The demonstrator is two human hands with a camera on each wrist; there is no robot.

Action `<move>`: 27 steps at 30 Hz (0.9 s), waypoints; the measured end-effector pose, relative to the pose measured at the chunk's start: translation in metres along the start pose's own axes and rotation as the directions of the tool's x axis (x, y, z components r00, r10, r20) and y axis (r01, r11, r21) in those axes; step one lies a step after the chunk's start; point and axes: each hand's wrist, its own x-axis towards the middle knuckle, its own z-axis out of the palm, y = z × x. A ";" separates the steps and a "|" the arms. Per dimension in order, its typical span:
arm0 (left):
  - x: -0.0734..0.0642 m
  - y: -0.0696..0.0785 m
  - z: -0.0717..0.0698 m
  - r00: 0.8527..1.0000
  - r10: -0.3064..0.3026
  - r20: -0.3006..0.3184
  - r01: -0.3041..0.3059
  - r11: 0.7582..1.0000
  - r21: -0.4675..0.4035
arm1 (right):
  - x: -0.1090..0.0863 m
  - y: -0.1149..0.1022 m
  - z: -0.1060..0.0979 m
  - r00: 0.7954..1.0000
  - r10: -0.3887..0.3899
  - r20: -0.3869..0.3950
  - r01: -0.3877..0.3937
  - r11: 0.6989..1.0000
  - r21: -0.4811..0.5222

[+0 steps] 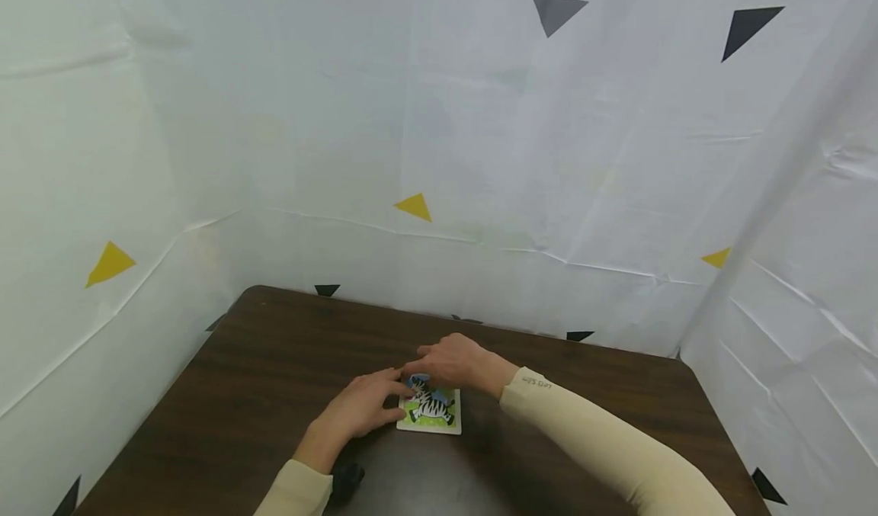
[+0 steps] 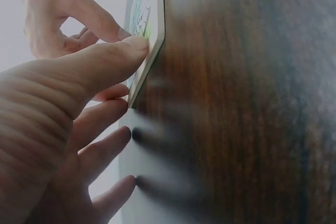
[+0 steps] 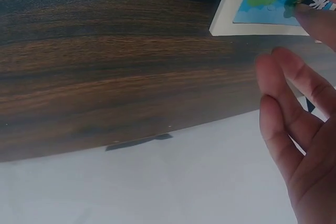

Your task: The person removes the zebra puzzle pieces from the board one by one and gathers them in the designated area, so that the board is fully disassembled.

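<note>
One zebra board is set on one table — touched by two: the left hand, fingers loosely spread, and the right hand, fingers slightly bent. It is gripped by neither.

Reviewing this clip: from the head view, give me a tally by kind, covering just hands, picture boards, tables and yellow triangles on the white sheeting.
Hands: 2 (left hand, right hand)
Zebra picture board: 1
Table: 1
Yellow triangles: 3
Total: 7
</note>
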 end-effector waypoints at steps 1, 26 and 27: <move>0.000 0.000 0.000 1.000 0.000 0.001 0.000 1.000 -0.004 | 0.000 0.000 0.000 1.000 0.001 0.004 -0.001 1.000 0.004; 0.005 -0.007 0.001 0.998 -0.024 0.052 0.024 1.000 -0.002 | 0.000 0.002 0.000 0.996 -0.050 -0.073 0.049 0.999 -0.009; 0.005 -0.008 0.001 0.999 -0.018 0.050 0.018 1.000 0.000 | 0.000 0.001 0.000 0.996 -0.049 -0.075 0.049 0.999 -0.008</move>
